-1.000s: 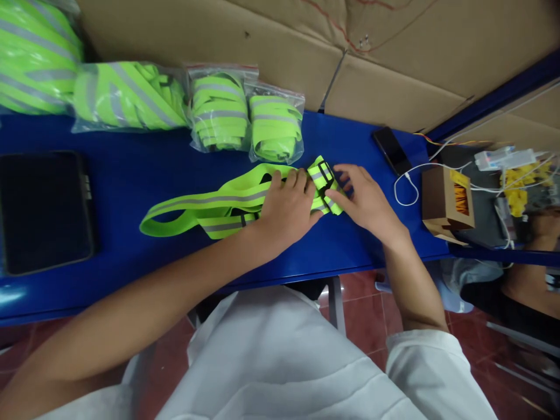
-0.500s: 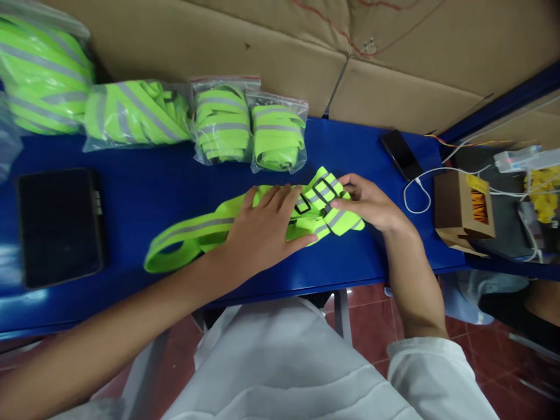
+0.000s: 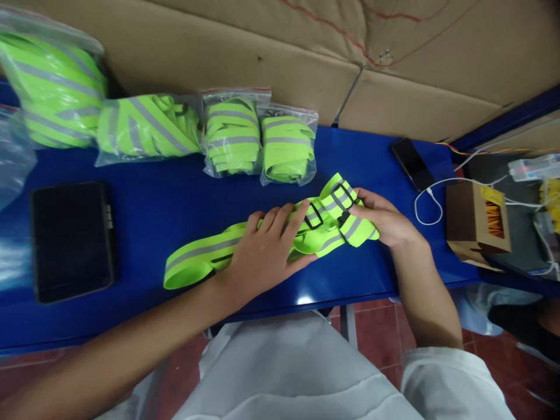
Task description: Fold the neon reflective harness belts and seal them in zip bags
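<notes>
A neon yellow-green reflective strap with a grey stripe lies bunched along the blue table. My left hand lies over its middle, palm down, fingers stretched out and slightly spread, the index fingertip near a black buckle. At the strap's right end, my right hand pinches the folded webbing between thumb and fingers, close to another black buckle. The strap's left end curves in a loop. Part of the webbing is hidden under my left hand.
Clear bags of similar straps stand along the cardboard backing. A black tablet lies on the left of the blue table. Towards the right are a phone with a white cable and a cardboard box. A person's leg shows at lower right.
The view has shifted, so everything sits slightly further right and lower. Both hands stay on the strap, and its left loop looks flatter. My left index finger is now nearer the buckle.
</notes>
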`<state>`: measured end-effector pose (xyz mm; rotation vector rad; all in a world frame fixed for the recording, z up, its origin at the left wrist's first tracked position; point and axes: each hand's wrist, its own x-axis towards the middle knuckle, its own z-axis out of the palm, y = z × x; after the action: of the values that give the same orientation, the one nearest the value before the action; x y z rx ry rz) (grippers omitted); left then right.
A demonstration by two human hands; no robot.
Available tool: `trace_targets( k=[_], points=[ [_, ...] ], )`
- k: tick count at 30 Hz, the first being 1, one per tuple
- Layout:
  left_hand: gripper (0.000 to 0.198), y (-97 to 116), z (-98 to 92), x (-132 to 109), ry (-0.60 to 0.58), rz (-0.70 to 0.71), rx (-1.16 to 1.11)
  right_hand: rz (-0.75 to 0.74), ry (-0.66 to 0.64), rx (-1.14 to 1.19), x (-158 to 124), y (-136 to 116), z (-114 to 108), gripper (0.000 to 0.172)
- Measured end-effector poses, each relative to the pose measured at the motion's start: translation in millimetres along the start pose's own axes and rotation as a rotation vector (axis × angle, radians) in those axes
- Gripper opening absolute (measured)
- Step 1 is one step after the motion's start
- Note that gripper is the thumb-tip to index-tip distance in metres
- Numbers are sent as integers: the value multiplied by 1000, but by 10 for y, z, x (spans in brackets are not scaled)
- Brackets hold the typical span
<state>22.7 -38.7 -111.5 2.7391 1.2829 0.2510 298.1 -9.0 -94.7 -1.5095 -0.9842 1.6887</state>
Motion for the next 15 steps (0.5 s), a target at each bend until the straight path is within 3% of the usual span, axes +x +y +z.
trace_targets(
  k=[6,15],
  points=[
    [77,-35,10,-15,-41,22,-37,50,-4,40,-2,3,3,51],
    [71,19,28,-109,-105,72,-42,-248,239,-390,12,105,-84,36]
  ],
)
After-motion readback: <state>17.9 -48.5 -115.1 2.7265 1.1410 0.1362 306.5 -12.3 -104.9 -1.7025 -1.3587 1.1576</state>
